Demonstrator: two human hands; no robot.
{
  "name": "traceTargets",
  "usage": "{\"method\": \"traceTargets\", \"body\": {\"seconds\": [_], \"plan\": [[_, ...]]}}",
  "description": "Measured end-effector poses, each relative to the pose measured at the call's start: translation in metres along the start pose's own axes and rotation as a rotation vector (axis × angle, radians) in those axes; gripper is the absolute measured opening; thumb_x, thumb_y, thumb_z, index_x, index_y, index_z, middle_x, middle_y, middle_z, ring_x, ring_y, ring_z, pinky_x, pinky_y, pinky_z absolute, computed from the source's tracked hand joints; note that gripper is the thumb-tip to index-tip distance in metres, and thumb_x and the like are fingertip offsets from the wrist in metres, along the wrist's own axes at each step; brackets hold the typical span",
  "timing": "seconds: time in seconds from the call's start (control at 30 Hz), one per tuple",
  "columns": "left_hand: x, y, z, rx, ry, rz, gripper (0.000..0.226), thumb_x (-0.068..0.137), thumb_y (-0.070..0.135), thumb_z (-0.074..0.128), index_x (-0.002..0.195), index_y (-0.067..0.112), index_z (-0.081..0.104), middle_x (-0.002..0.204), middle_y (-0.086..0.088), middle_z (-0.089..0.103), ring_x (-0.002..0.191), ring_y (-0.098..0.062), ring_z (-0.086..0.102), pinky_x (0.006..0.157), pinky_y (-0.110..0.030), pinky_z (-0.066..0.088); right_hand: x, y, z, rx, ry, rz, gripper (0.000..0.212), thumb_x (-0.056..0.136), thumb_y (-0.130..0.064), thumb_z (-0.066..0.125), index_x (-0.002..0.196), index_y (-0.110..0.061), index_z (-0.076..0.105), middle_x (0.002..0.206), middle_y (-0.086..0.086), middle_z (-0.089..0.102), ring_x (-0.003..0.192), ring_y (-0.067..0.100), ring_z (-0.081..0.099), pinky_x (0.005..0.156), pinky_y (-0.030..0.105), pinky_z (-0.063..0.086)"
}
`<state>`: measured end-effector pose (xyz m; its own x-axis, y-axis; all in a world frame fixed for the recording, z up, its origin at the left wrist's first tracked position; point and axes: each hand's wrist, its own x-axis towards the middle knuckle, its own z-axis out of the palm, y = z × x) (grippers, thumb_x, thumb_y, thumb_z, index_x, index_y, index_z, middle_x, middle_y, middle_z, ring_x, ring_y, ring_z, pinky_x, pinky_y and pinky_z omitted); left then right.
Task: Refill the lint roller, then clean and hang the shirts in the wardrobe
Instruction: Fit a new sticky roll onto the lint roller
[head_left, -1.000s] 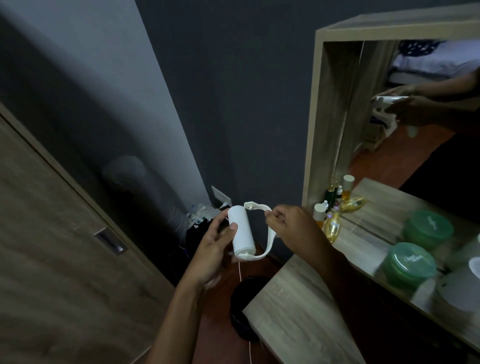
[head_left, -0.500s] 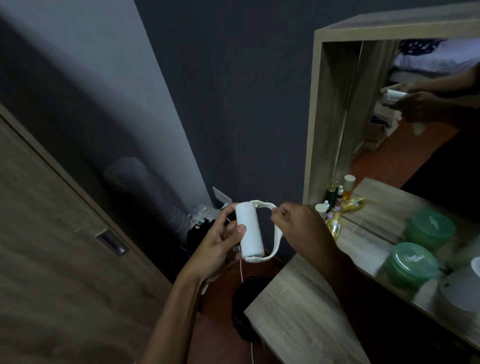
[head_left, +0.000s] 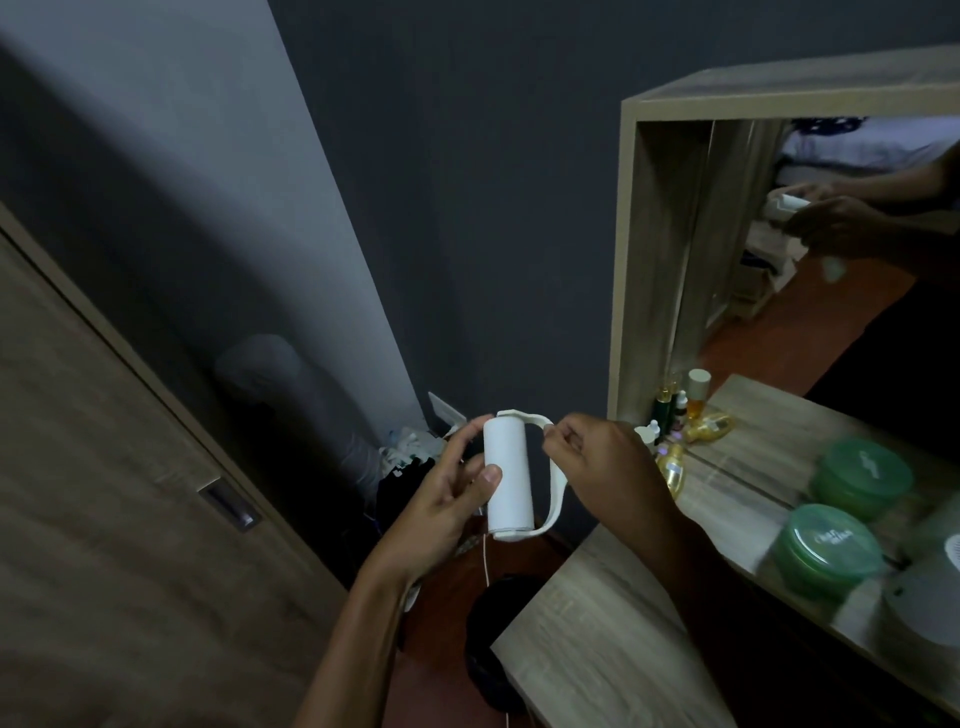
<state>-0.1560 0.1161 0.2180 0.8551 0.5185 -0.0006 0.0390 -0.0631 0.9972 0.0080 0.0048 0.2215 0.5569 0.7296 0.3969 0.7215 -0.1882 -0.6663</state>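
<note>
White object (head_left: 930, 597) cropped (right), jar (head_left: 826, 564) lettering blurred

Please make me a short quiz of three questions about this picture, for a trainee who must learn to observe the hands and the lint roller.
1. True or false: the left hand grips the white roll of the lint roller.
2. What does the right hand pinch? A) the roller's curved frame, near its top; B) a shirt; C) a hanger.
3. Fill in: the green-lidded jar stands on the wooden ____.

Key: 1 true; 2 A; 3 table.
</note>
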Motion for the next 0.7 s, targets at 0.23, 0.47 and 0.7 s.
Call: {"method": "traceTargets", "body": {"seconds": [0.23,0.47,0.7], "plan": [[-0.005,0.005,-0.001,0.068,-0.002,0.044,0.058,0.098,0.023,0.056,0.15,0.034,0.034,0.144,-0.005,0.056,0.132,-0.023,0.054,0.109,-0.048,0.044,-0.002,-0.001,-0.001,0.032,0.026,-0.045,0.028,0.094,-0.033,0.052,0.069,-0.019,0.054,0.053,-0.004,0.049,0.048,0.014,0.05,0.051,0.043,0.047],[-0.009,0.013,0.0,0.126,-0.015,0.104,0.062,0.101,0.015,0.051,0.154,0.034,0.027,0.152,0.012,0.046,0.138,-0.009,0.046,0.107,-0.027,0.044,-0.007,0.0,0.002,0.048,0.084,-0.065,0.032,0.092,-0.045,0.046,0.073,-0.02,0.055,0.051,-0.003,0.048,0.046,0.015,0.049,0.046,0.041,0.046],[-0.007,0.013,0.002,0.125,-0.011,0.098,0.062,0.1,0.016,0.051,0.155,0.03,0.024,0.153,0.02,0.04,0.138,0.001,0.042,0.1,-0.014,0.042,-0.007,0.001,0.001,0.038,0.068,-0.083,0.036,0.089,-0.049,0.043,0.073,-0.018,0.055,0.053,0.0,0.049,0.048,0.017,0.049,0.047,0.042,0.045]]}}
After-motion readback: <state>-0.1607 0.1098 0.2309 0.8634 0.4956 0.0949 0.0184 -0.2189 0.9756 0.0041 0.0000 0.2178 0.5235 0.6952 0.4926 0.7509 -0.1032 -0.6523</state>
